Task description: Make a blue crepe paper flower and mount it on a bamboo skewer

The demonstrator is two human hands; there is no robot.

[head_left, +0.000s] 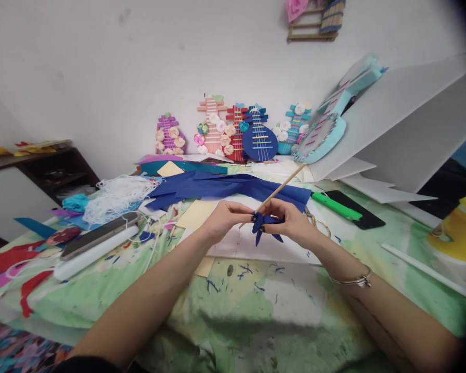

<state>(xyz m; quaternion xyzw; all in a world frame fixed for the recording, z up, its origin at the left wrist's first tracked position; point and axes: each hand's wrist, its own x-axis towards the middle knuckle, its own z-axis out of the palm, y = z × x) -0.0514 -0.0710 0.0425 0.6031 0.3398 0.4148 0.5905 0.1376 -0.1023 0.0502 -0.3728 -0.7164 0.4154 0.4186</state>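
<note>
My left hand [227,220] is closed in a pinch on a thin wooden stick [281,189], near its lower end. The stick slants up to the right. My right hand [291,220] grips a small dark blue cut piece [267,223], paper or felt, with several pointed petal-like strips, some hanging down. The blue piece lies against the stick where both hands' fingertips meet; the exact contact is partly hidden by the fingers. Beneath the hands lies a white sheet [225,249]. Behind them stretch long dark blue sheets [217,185].
Several decorated model lutes [260,142] stand along the wall. White string [118,199], a phone [101,235] and red scraps [13,259] lie left. To the right are a green utility knife [336,205], scissors [319,224], a black flat device [367,215] and a yellow-lidded container [460,228].
</note>
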